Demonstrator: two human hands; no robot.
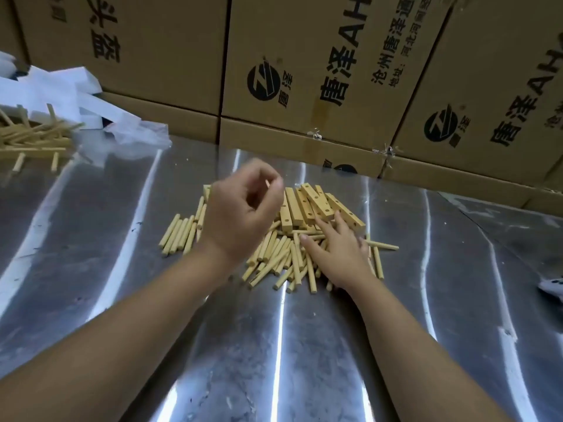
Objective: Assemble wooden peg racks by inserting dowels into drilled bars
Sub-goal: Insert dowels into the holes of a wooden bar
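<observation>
A heap of short wooden dowels [274,257] lies on the metal table, with a neat row of dowels [179,234] to its left. Several drilled wooden bars [307,205] are stacked behind the heap. My left hand [240,208] hovers blurred above the heap with its fingers curled. Thumb and forefinger pinch what looks like the tip of a dowel [267,183]. My right hand [338,251] lies flat on the dowels with its fingers spread. Its fingertips touch the lower ends of the bars.
The shiny metal table [274,345] runs up to a wall of stacked cardboard boxes [320,71]. At the far left are assembled peg racks [33,138], white foam pieces [54,86] and a plastic bag [137,132]. A white object [553,284] sits at the right edge.
</observation>
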